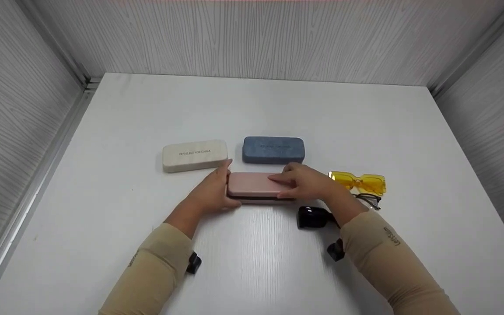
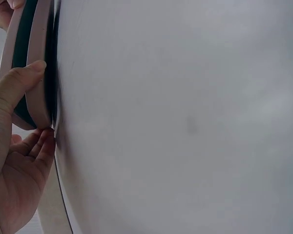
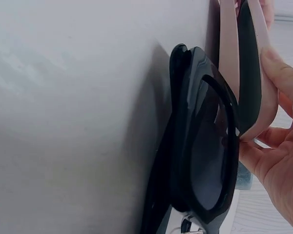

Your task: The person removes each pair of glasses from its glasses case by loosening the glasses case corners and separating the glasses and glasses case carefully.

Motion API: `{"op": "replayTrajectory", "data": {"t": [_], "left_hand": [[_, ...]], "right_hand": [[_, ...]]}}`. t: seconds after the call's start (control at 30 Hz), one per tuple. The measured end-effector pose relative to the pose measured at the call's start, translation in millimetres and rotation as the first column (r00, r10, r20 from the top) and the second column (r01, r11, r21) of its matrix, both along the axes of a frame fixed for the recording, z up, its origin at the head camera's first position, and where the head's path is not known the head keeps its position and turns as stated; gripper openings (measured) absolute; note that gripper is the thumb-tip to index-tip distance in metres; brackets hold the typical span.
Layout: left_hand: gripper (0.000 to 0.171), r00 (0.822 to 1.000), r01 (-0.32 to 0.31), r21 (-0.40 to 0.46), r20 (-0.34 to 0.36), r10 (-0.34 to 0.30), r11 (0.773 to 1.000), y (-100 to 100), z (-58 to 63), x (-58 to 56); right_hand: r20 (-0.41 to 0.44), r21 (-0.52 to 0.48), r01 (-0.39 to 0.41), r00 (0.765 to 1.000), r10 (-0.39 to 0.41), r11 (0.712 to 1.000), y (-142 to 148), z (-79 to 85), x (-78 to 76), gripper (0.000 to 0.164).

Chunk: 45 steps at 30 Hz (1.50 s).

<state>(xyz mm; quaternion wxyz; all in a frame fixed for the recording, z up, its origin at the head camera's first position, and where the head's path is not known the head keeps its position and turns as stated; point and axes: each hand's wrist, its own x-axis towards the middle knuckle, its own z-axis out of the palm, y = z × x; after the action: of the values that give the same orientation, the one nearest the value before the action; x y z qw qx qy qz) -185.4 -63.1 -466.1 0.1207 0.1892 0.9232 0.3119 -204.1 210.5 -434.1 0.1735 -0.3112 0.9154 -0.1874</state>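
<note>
A pink glasses case (image 1: 252,183) lies in the middle of the table, its lid slightly raised, with a dark green band between the two halves in both wrist views. My left hand (image 1: 210,191) grips the case's left end, the thumb (image 2: 31,70) on the lower half's front. At the other end my right hand (image 1: 311,181) holds the lid, thumb on its front edge and fingers around its corner. Black sunglasses (image 3: 205,141) lie close by the case's right end. The inside of the case is hidden.
Behind the pink case sit a cream glasses case (image 1: 195,159) and a blue glasses case (image 1: 274,153). Yellow-tinted glasses (image 1: 372,183) and thin dark-framed glasses (image 1: 371,200) lie by the right forearm, which partly covers them. Wood-grain panels (image 1: 252,39) border the table.
</note>
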Motion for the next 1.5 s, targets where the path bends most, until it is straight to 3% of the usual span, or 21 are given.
{"op": "replayTrajectory", "data": {"t": [0.17,0.4,0.67,0.83,1.07,1.17,1.5], "left_hand": [[0.112,1.0,-0.009,-0.004,0.004,0.009,1.0,0.3,0.3,-0.2],[0.11,0.998,-0.015,-0.025,0.062,0.016,1.0,2.0,3.5,-1.4],[0.104,0.999,0.022,-0.072,0.037,-0.019,0.997,2.3,3.9,-1.4],[0.1,0.999,0.036,-0.087,0.027,-0.034,0.996,2.5,4.5,-2.4],[0.083,0.999,0.045,-0.093,0.015,-0.044,0.995,3.0,3.8,-3.3],[0.078,0.999,0.039,-0.083,0.023,-0.037,0.996,2.8,4.2,-3.3],[0.073,0.998,0.054,-0.05,0.019,-0.053,0.997,2.9,2.8,-4.6]], "right_hand": [[0.008,0.023,0.022,1.0,-0.022,1.0,-1.6,0.8,1.7,0.054],[0.018,0.098,0.07,0.997,-0.072,0.993,-4.7,2.1,7.5,0.061],[-0.049,0.109,0.036,0.998,-0.031,0.993,-5.5,-0.7,9.5,0.067],[-0.081,0.127,0.02,0.997,-0.009,0.992,-4.7,-4.2,8.5,0.08],[-0.029,0.224,0.058,0.998,-0.053,0.973,-6.3,-5.9,9.4,0.093],[-0.026,0.252,0.068,0.998,-0.064,0.965,-6.9,-5.3,9.9,0.093],[-0.128,0.234,0.029,0.992,0.002,0.972,-8.5,-6.4,9.9,0.084]]}}
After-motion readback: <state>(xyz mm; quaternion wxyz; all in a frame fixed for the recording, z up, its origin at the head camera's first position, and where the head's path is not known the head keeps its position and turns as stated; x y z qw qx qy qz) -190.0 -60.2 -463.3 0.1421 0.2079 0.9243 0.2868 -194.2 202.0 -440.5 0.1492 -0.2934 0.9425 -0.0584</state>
